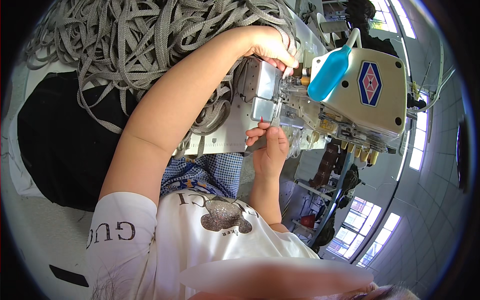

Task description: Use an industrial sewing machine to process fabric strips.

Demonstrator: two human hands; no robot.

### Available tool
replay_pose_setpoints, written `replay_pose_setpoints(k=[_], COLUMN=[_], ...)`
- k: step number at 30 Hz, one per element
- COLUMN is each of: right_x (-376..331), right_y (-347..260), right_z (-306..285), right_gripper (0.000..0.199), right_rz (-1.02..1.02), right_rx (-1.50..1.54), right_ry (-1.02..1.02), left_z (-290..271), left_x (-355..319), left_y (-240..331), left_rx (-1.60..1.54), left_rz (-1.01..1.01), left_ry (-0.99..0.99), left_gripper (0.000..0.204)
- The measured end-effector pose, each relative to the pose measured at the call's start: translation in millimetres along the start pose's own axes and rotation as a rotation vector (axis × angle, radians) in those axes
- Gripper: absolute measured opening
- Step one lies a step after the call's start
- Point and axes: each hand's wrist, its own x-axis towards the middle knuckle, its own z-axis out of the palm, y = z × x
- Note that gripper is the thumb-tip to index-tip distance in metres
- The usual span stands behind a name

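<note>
A cream sewing machine (362, 90) with a blue lamp-like attachment (329, 74) stands at the right. My left hand (271, 46) reaches over to the far side of its stitching area, fingers closed on a pale woven strap (288, 71). On the near side, my right hand (270, 150) pinches a grey strap (276, 119) between thumb and fingers, just below the grey metal cover (262, 109). Whether both hands hold one continuous strap cannot be made out. A red pointed tip (261, 119) shows by the right fingers.
A large tangled heap of grey herringbone strap (165, 45) covers the far left of the work table (227, 137), with loops hanging over its front edge. Black cloth (55, 140) lies at the left. Racks with dark items stand behind the machine at the right.
</note>
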Motion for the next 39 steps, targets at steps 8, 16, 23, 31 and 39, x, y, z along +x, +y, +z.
replay_pose_setpoints(k=[8,16,23,31,39], right_x=[-1,-1,2,2,1], right_y=[1,-3,-7,-10,-9], right_z=[0,-1,0,-3,-3], right_gripper=[0.028,0.03,0.031,0.03,0.029], right_rz=[-0.001,0.017,0.046,0.063,0.055], right_rx=[-0.005,-0.001,0.02,0.035,0.021], right_ry=[0.0,0.022,0.025,0.011,-0.001], left_z=[0,-1,-2,2,-2], left_x=[2,7,4,12,8], left_y=[-1,-3,-1,-5,-2], left_rx=[-0.007,0.022,-0.041,-0.097,-0.057], left_rz=[-0.015,-0.026,-0.006,-0.008,-0.031], left_ry=[-0.004,-0.001,0.042,0.121,0.119], left_gripper=[0.017,0.017,0.021,0.026,0.026])
